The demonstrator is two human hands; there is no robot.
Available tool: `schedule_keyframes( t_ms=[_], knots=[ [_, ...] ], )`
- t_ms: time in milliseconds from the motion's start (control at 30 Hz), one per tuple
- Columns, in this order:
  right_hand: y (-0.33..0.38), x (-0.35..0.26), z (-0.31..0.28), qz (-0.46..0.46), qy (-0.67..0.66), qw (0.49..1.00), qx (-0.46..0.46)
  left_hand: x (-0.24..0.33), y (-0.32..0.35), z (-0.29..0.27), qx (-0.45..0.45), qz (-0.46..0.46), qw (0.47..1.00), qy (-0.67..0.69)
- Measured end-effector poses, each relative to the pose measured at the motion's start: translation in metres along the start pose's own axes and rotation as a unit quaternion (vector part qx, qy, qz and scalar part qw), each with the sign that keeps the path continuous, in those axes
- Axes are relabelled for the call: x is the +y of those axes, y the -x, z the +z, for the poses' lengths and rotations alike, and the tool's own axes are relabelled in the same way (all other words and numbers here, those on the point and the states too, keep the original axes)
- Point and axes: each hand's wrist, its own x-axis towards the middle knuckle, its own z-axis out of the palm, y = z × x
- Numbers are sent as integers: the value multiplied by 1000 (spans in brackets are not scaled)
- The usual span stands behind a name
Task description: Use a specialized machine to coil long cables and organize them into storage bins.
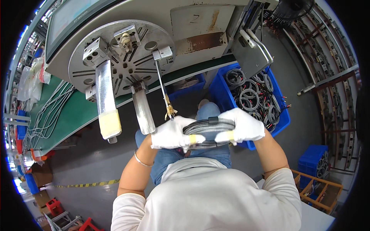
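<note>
A coil of grey cable (208, 129) hangs between my two gloved hands, in front of my lap. On its left side my left hand (173, 134) is closed round the loops, in a white glove with yellow tape on a finger. My right hand (243, 127), gloved the same way, grips the right side. A black tie or band sits at the top of the coil. Just beyond my left hand stands a round slotted metal winding plate (127, 73), with flat metal arms projecting toward me; one arm (110, 125) has yellow tape round its end.
A blue crate (283, 125) at the right holds several coiled cables. Loose grey cables (52, 111) lie on the green bench (73, 123) at the left. Metal racking (327, 73) stands far right, with a wooden divided box (323, 192) below it.
</note>
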Motion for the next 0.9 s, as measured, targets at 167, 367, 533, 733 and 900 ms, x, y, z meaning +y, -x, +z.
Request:
schedule_keyframes(
  t_ms=[167, 367, 533, 733, 900],
  knots=[
    [-9, 2, 10, -233, 224, 912, 252, 3, 2, 28, 73, -3, 994, -83],
    [-1, 3, -4, -174, 133, 966, 141, -9, 4, 13, 96, -32, 992, -75],
    [-20, 9, 0, -209, 151, 933, 250, -21, 8, 22, -6, 59, 994, 89],
    [-9, 5, 2, -174, -93, 977, 83, -29, 2, 7, -28, 31, 996, 78],
    [-15, 5, -1, -192, -54, 966, 164, -37, -1, 16, 27, 79, 990, 112]
  ],
)
